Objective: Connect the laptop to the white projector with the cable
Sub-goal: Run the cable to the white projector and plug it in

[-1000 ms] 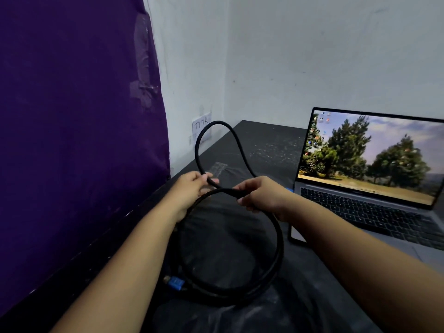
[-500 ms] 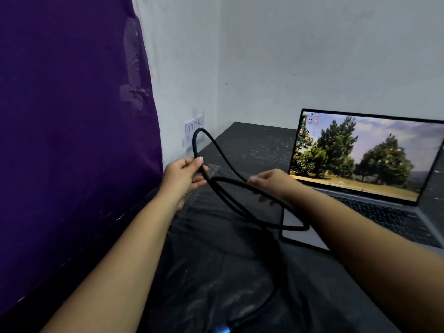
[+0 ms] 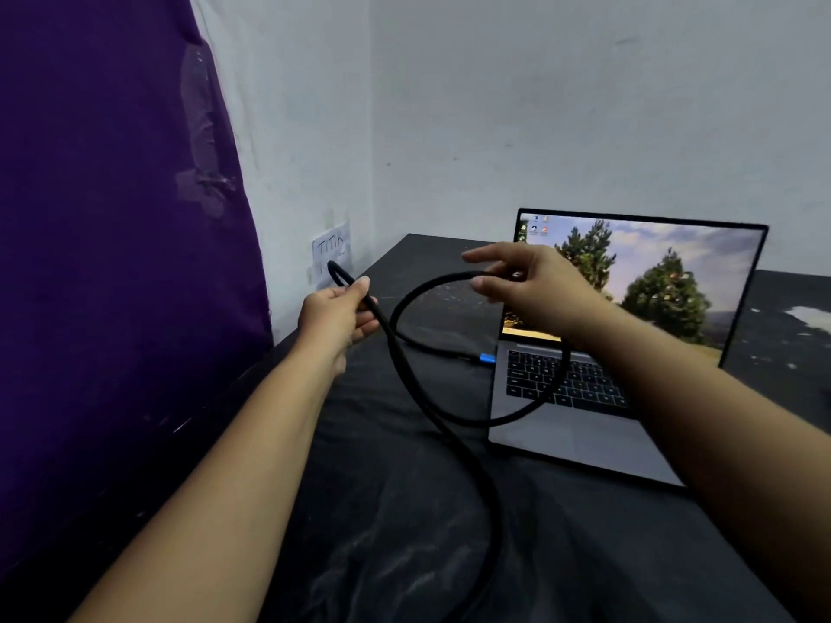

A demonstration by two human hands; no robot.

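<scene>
A thick black cable (image 3: 422, 397) loops in the air over the dark table. My left hand (image 3: 337, 314) grips a bend of it near the left wall. My right hand (image 3: 535, 285) is raised in front of the laptop screen, with the cable running between thumb and fingers, which are loosely spread. A blue-tipped plug (image 3: 485, 358) at one cable end hangs by the left edge of the open grey laptop (image 3: 580, 411), whose screen shows trees. The other cable end runs off the bottom of the view. No white projector is in view.
A purple cloth (image 3: 112, 218) hangs on the left wall. A paper label (image 3: 332, 249) is stuck on the wall near the table corner. The table (image 3: 404, 532) is covered in wrinkled black sheet. A white patch (image 3: 809, 317) lies at the far right.
My right hand rose and moved right, in front of the screen, drawing the loop wider. The blue plug came up from near my body to beside the laptop's left edge.
</scene>
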